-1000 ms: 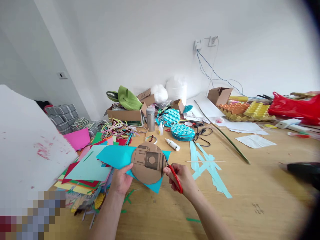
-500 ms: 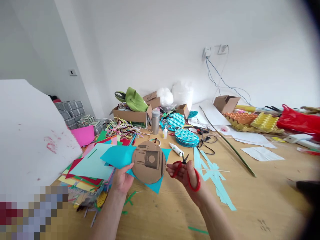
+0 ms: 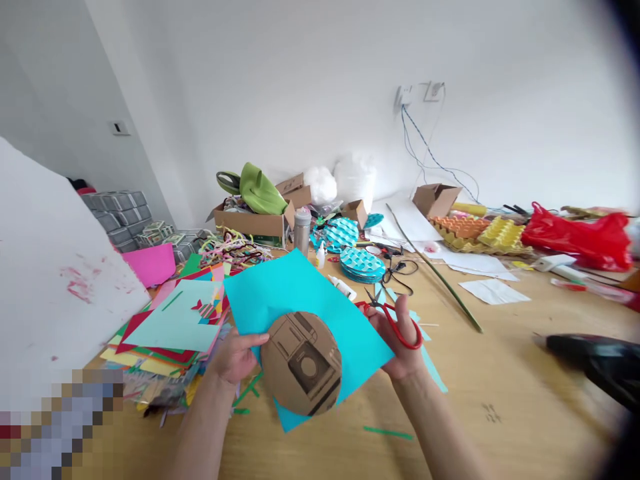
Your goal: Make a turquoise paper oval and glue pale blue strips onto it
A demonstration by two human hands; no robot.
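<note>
My left hand (image 3: pixel 234 357) pinches a round cardboard disc (image 3: pixel 302 364) with a printed drawing against a turquoise paper sheet (image 3: pixel 300 300), both held up over the wooden table (image 3: pixel 500 400). My right hand (image 3: pixel 400 347) is closed round the red-handled scissors (image 3: pixel 395 319), whose short black blades point up and left, and its fingers also steady the sheet's right edge. The sheet now hangs unfolded, wide and tilted, behind the disc.
A stack of coloured paper (image 3: pixel 170 327) lies at the left beside a white board (image 3: pixel 45 280). Turquoise strips (image 3: pixel 430 363), a glue tube (image 3: pixel 343 287), turquoise honeycomb discs (image 3: pixel 362 264), cardboard boxes (image 3: pixel 255 223), egg trays (image 3: pixel 487 233), a red bag (image 3: pixel 580 233) and a dark tool (image 3: pixel 595 360) crowd the table.
The scissors left the disc's edge and were turned blades-up in my right hand. The turquoise sheet opened out wide, and disc and sheet came lower and closer to me.
</note>
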